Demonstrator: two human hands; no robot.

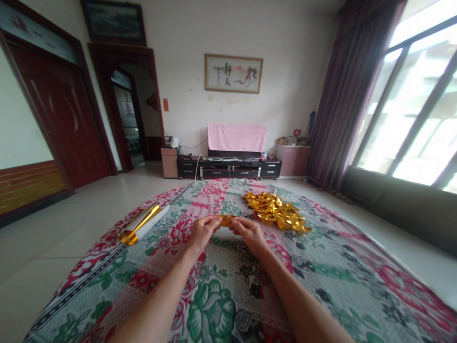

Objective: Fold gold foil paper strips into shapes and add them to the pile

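A small strip of gold foil paper point(226, 220) is stretched level between my two hands, just above the patterned cloth. My left hand point(204, 232) pinches its left end between thumb and fingers. At the other end, my right hand point(251, 233) grips it the same way. Beyond my right hand lies a heap of folded gold foil pieces point(274, 210), shiny and overlapping. To the left, a stack of gold and white foil sheets point(146, 221) rests near the cloth's edge, with one gold corner curled.
The floral cloth point(210, 309) covers the broad surface in front of me. Past it stand a black low cabinet point(230, 172) and a pink-covered screen point(237, 137). A curtain point(342, 90) and window are on the right, a red door point(64, 109) on the left.
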